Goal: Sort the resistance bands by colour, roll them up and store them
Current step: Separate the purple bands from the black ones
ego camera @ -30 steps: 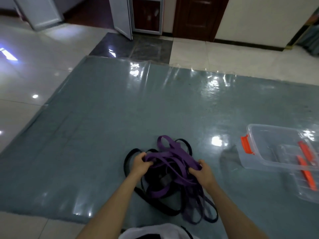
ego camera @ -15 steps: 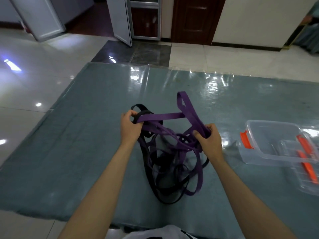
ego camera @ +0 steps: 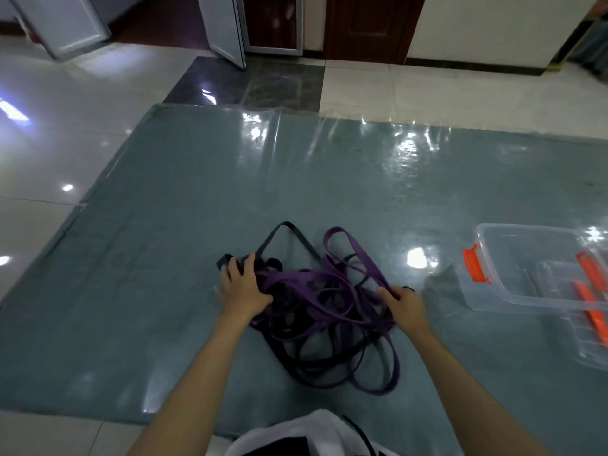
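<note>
A tangled heap of purple resistance bands [ego camera: 357, 255] and black resistance bands [ego camera: 289, 230] lies on the grey-blue mat [ego camera: 197, 225] in front of me. My left hand [ego camera: 241, 286] rests on the left side of the heap, fingers curled over black and purple strands. My right hand [ego camera: 403, 302] grips a purple strand at the heap's right edge. Loops of both colours spread toward me between my forearms.
A clear plastic storage box [ego camera: 513, 294] with an orange latch [ego camera: 475, 268] sits on the mat to the right, its clear lid [ego camera: 589, 324] with orange clips beside it. Glossy tiled floor surrounds the mat. Doors and a wall stand at the far end.
Both hands have come down from a raised position, and the tangle of bands that was lifted and stretched between them now lies on the mat again.
</note>
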Available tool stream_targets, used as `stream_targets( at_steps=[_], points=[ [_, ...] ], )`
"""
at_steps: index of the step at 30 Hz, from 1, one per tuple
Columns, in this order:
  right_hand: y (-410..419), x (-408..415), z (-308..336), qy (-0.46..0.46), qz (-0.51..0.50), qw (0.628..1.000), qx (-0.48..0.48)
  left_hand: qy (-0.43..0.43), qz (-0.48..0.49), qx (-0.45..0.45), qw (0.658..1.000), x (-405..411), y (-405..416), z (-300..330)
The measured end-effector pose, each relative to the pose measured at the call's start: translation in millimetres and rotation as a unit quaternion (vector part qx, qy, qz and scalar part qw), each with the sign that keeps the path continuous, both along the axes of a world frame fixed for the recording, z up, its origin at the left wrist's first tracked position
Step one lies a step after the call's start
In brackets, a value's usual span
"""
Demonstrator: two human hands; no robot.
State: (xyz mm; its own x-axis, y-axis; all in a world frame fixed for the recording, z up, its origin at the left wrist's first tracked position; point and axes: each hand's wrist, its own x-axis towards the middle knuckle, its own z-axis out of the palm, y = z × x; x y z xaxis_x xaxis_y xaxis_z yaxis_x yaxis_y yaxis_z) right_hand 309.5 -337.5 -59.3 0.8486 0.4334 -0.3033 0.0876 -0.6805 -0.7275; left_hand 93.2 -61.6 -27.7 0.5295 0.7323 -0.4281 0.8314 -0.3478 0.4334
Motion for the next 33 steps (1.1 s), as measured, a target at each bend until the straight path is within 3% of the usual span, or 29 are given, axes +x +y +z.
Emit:
stream_targets(
  at_steps=[2,4,7,9,13,16,20,23,25,28,33],
  points=[
    [4.7,5.8,4.9,0.037,-0.025,0.998,0.047,0.004,-0.062,0.05,0.997,7.2,-8.8,4.3],
    [12.4,8.9,15.7,0.067,-0.026,0.995,0.076,-0.046,-0.166,0.079,0.982,19.3,-22.1,10.5],
    [28.5,5.2,40.5,0.153,-0.026,0.977,0.144,-0.133,-0.294,-0.001,0.946,41.0,-45.6,19.1],
    [41.5,0.9,58.2,0.234,-0.05,0.948,0.208,-0.153,-0.329,-0.077,0.929,55.0,-65.2,19.5],
    [64.5,-1.2,94.6,0.305,-0.052,0.892,0.329,-0.229,-0.243,-0.235,0.913,75.5,-89.7,13.8],
    [81.1,1.2,120.0,0.308,-0.055,0.876,0.367,-0.277,-0.181,-0.184,0.926,83.9,-85.2,10.2],
    [99.2,6.5,145.0,0.319,-0.109,0.841,0.424,-0.291,-0.139,-0.246,0.914,82.1,-64.6,9.6],
    [106.2,9.4,152.7,0.334,-0.136,0.812,0.458,-0.314,-0.118,-0.242,0.91,73.2,-43.1,16.3],
    [108.9,8.8,149.5,0.313,-0.123,0.842,0.422,-0.326,-0.123,-0.237,0.907,68.8,-30.3,31.4],
    [109.6,-6.3,138.0,0.271,-0.004,0.904,0.329,-0.37,-0.1,-0.252,0.888,70.0,-18.4,69.2],
    [110.6,-46.5,109.1,0.303,0.152,0.896,0.286,-0.45,-0.012,-0.288,0.845,87.2,-6.1,124.3]
  ],
)
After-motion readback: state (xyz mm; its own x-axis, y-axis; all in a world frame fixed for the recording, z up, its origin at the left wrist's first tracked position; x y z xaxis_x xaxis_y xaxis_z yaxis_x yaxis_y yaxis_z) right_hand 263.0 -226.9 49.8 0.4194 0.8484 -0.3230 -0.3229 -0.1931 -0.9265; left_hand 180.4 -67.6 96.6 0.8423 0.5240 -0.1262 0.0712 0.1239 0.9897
